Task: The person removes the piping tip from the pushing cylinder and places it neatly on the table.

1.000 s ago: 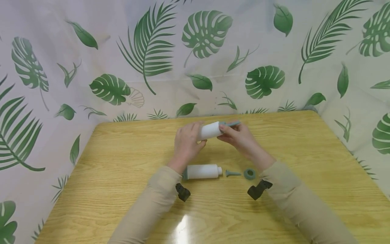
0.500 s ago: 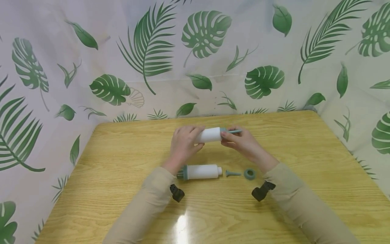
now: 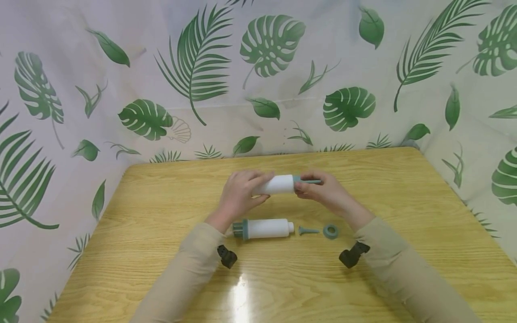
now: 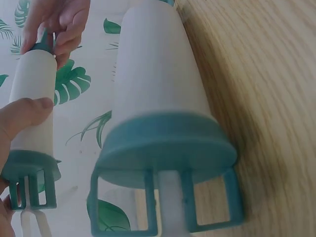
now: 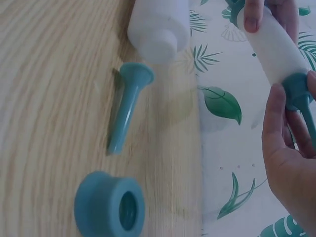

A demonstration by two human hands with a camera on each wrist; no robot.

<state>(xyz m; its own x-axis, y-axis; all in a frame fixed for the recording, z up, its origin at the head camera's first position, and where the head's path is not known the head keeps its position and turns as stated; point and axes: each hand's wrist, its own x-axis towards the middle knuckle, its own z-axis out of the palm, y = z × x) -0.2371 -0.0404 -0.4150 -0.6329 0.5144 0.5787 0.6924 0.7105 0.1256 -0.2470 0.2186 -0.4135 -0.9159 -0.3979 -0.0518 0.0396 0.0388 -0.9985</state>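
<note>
My left hand (image 3: 240,193) grips the white barrel of a piping syringe (image 3: 278,184), held level above the table. At its right end, my right hand (image 3: 323,190) pinches the teal ring cap (image 5: 295,85), from which a slim teal nozzle (image 3: 314,181) sticks out. In the left wrist view the barrel's other end has a teal slotted collar (image 4: 30,165) with a white stem below it. A second piping syringe (image 3: 268,228) lies on its side nearer the body, its plain white neck to the right. Beside that neck lie a loose teal nozzle (image 5: 127,106) and a teal ring cap (image 5: 94,205).
The wood-grain table (image 3: 161,269) carries these parts. Behind it and along both sides hangs a white sheet (image 3: 226,134) with green leaf prints. A black wrist camera (image 3: 227,256) hangs below the left cuff, and another camera (image 3: 354,255) below the right.
Both hands have come down slightly toward the body with the piping syringe, which is now closer to level. The left forearm has shifted left, baring the lying syringe's slotted end.
</note>
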